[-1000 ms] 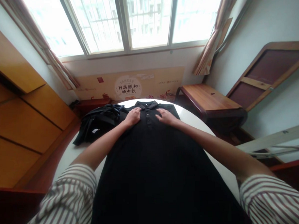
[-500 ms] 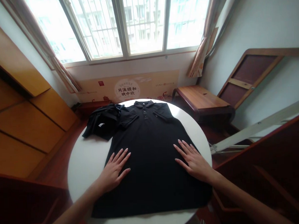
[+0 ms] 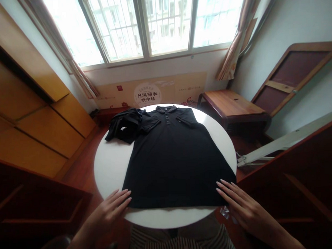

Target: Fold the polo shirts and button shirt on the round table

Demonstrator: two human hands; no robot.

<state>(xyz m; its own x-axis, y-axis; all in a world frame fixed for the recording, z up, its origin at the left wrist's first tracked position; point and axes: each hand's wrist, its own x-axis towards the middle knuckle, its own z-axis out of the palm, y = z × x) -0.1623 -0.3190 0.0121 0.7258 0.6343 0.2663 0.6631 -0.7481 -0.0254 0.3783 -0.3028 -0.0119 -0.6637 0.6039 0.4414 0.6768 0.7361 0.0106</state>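
A black short-sleeved polo shirt (image 3: 172,160) lies face up and flat on the round white table (image 3: 110,166), its collar at the far side and its hem near me. My left hand (image 3: 110,210) is at the near left corner of the hem, fingers stretched out and fingertips touching the edge; its thumb is hidden. At the near right corner, my right hand (image 3: 243,203) has straight fingers resting on the cloth, its thumb also out of sight. A heap of black clothing (image 3: 122,124) with a small white label sits beside the shirt's left sleeve.
A low wooden table (image 3: 233,104) stands beyond the table on the right, near a framed wooden panel (image 3: 295,76) against the wall. Yellow-brown cabinets (image 3: 40,121) line the left side. Dark red wooden panels (image 3: 298,181) flank me, with clear plastic (image 3: 225,211) by my right hand.
Both hands have slid toward me from the shirt's middle to its hem corners. The view has shifted, and the shirt still lies spread out.
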